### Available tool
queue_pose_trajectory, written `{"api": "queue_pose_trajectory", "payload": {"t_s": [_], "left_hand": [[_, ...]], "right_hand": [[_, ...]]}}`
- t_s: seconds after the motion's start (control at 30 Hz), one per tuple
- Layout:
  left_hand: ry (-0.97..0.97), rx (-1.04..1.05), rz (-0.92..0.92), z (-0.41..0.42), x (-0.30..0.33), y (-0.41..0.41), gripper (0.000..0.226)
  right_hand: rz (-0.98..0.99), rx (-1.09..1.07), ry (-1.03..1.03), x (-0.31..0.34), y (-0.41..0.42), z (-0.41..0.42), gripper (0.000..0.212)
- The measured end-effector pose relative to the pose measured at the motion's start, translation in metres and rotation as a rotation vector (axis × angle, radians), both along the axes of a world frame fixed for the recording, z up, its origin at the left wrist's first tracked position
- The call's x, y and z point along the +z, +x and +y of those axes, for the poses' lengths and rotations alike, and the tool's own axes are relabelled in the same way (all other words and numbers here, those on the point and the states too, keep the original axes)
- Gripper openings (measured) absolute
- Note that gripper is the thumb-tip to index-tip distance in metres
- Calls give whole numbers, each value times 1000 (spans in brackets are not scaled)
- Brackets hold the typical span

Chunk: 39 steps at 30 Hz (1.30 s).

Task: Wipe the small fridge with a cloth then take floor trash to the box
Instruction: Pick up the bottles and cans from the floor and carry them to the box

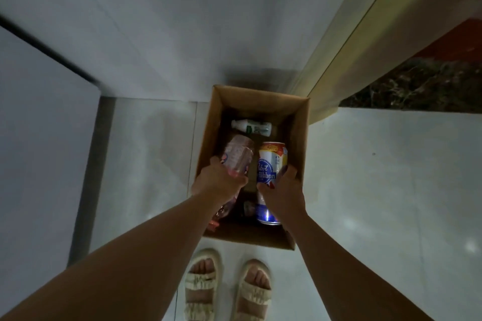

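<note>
Over the open cardboard box (300, 133) on the pale tiled floor (391, 177), both arms reach straight down. Left hand (217, 181) has its fingers wrapped round a clear plastic bottle with pinkish print (238, 156), held above the box's left half with the cap end pointing back toward the person. Right hand (283, 191) is curled round a Pabst Blue Ribbon can (270, 164), thumb on one side and fingers on the other, and the can hangs over the box's right half, just beside the bottle. Down inside the box, near its far wall, a small white bottle with a green label (251, 127) lies on its side. Just short of the box's near edge you can see two feet in beige sandals (227, 292). Behind the box is a white wall (182, 21), and right of it a cream door frame (347, 47).
</note>
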<state>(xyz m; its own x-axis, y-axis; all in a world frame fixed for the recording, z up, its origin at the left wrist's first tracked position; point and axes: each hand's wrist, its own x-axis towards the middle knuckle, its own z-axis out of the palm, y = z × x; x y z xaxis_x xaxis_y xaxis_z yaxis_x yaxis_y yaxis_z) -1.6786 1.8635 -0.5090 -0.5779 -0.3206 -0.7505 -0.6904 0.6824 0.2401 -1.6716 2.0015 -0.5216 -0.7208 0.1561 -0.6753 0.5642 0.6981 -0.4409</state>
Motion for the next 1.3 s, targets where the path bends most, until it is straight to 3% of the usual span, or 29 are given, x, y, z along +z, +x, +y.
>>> {"api": "queue_pose_trajectory", "payload": {"t_s": [0.23,0.4,0.53,0.67,0.93,1.3], "left_hand": [[-12,43,-71,8,-103,2,75],[37,103,-47,6,-149,7,73],[67,137,-50,9,-168,9,71],[37,27,-76,11,-160,9,63],[5,-99,-104,11,-76,9,57],[38,-116,105,-18,136,2,40]], "right_hand": [[-82,-43,-55,-107,1,-13,81],[-158,-116,-72,-154,1,-18,80],[-190,-153,-51,-176,1,-21,76],[-221,-139,-35,-172,5,-17,79],[-158,66,17,-80,12,-10,78],[-91,94,67,150,9,-25,67]]}}
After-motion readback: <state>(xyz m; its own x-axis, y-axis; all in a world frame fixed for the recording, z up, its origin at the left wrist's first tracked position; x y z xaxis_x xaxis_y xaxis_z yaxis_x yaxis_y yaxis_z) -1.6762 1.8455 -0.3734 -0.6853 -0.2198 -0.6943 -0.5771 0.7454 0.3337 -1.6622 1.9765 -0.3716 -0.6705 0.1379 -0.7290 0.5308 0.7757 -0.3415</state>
